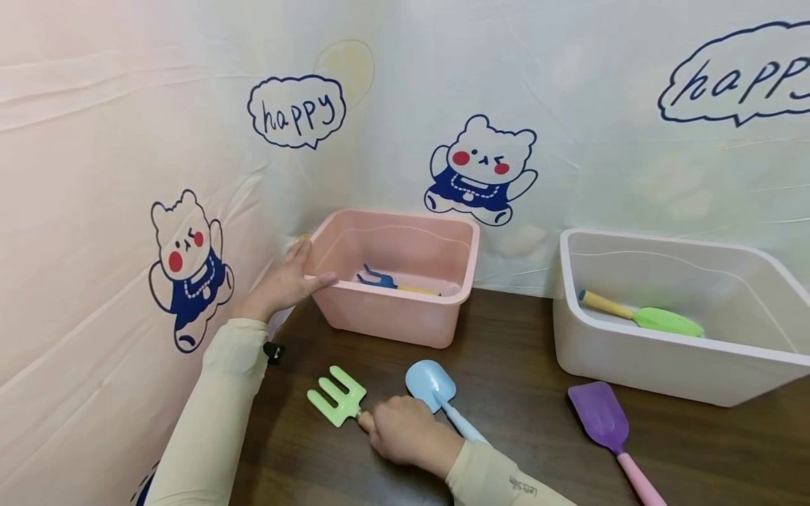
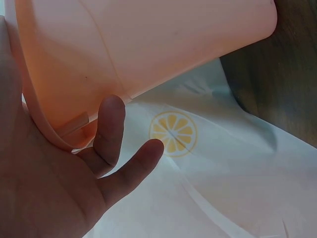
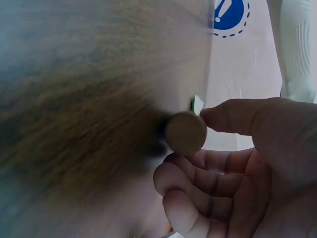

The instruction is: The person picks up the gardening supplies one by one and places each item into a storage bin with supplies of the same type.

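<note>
My left hand [image 1: 281, 281] is at the left front corner of a pink plastic bin [image 1: 386, 309], holding its rim. The thumb lies over the edge; in the left wrist view two fingers [image 2: 111, 134] spread below the rim. On the table in front, a green three-pronged hand fork [image 1: 338, 397] points away to the left. My right hand [image 1: 408, 432] grips its wooden handle [image 3: 185, 134], whose round end shows between thumb and fingers. Just beyond that hand lies a light blue hand shovel [image 1: 432, 383]. Inside the pink bin is a blue fork [image 1: 380, 280] with a yellow handle.
A white bin [image 1: 664, 365] stands at the right, holding a green trowel [image 1: 667, 320] with a yellow handle. In front of it lies a purple shovel [image 1: 601, 414] with a pink handle. Printed cloth [image 1: 392, 140] hangs behind and left of the dark wooden table [image 1: 506, 337].
</note>
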